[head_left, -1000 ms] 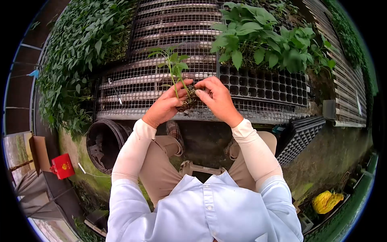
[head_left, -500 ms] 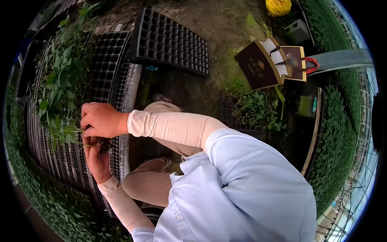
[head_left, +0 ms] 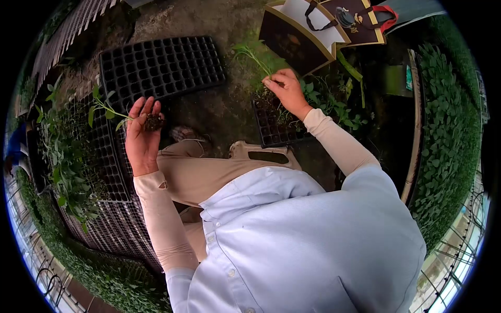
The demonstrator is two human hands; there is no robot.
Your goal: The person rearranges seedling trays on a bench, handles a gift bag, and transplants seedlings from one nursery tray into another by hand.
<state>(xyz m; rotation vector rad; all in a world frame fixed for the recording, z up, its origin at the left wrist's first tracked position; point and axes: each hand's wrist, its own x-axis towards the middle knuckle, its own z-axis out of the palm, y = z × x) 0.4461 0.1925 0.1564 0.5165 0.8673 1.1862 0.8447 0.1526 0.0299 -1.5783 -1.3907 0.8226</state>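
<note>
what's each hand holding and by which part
The left hand holds a leafy seedling low down, at its dark root plug. The right hand pinches another seedling by the lower end of its stem.

A leafy green seedling (head_left: pixel 111 110) with a dark root clump (head_left: pixel 154 123) lay tilted sideways in the left hand (head_left: pixel 142 138), while slender green stems (head_left: pixel 256 57) slanted from the right hand's (head_left: pixel 290 95) fingertips.

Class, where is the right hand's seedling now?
In the head view, the seedling is at upper centre, pinched in the right hand, left of the brown bag.
</note>
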